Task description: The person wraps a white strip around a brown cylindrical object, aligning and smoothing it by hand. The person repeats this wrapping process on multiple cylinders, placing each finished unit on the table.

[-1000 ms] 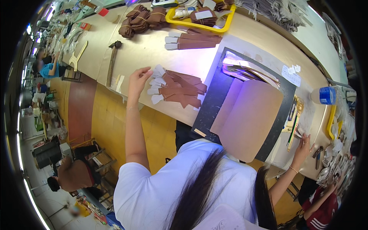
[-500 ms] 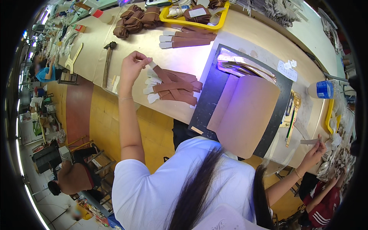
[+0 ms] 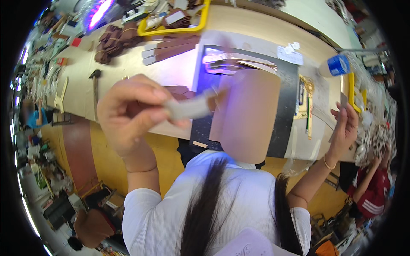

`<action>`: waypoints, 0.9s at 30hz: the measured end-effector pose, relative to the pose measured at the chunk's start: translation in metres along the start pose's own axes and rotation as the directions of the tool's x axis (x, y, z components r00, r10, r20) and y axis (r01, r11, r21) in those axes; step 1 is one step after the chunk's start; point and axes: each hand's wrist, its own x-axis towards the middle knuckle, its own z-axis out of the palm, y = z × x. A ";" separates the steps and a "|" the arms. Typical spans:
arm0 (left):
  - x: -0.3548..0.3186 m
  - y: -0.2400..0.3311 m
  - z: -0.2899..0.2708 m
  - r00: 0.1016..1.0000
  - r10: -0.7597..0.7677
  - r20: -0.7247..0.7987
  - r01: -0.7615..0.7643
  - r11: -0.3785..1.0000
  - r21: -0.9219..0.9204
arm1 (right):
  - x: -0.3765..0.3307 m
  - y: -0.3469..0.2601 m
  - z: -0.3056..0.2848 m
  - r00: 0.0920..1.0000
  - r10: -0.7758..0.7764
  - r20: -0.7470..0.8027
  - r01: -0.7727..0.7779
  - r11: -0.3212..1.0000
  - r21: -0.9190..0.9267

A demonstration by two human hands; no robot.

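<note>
long pale workbench [image 3: 256, 25], yellow floor [image 3: 106, 166]

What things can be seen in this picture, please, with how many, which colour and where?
strip piece: one, grey with brown end, pinched in the left hand
leather sheet: one, tan, on the black mat
black mat: one, table centre
hammer: one, dark, table left
brown strips: small stack, white tips, table top
yellow tray: one, top edge
bottle cap: one, blue, right
another person: one, red sleeve, lower right
left hand: raised, gripping the strip piece
right hand: raised, holding a thin tool, unclear
</note>
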 end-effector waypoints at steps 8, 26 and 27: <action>-0.017 -0.074 0.048 0.695 -0.700 0.162 0.718 0.682 -0.135 | -0.011 -0.055 -0.011 0.985 0.148 -0.089 -0.134 0.980 0.150; -0.031 -0.083 0.043 0.682 -0.709 0.182 0.731 0.667 -0.143 | -0.014 -0.100 0.104 0.469 0.346 0.813 -0.366 0.914 -0.177; -0.031 -0.083 0.042 0.684 -0.706 0.184 0.729 0.671 -0.134 | -0.014 -0.100 0.106 0.468 0.343 0.815 -0.362 0.915 -0.178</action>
